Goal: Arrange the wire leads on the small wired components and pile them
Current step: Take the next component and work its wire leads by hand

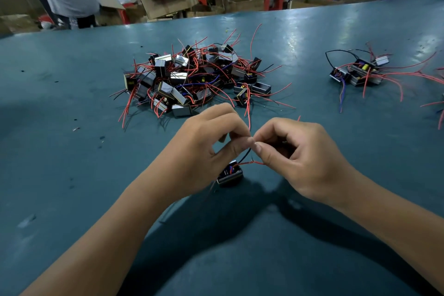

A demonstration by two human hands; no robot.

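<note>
I pinch the black wire [245, 156] with my left hand [206, 144] and the red wire [249, 163] with my right hand [300, 154], the small part [230, 174] dangling just above the counter [72, 94], so I should draw both leads straight gently without yanking their roots.

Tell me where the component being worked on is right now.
In the head view, the small component sits low at centre on the green table, just below the left hand and right hand pinching its wires.

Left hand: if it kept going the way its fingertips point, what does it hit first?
The left hand points right, fingertip to fingertip with the right hand. It would meet those fingers first, at the black wire both pinch above the component.
</note>
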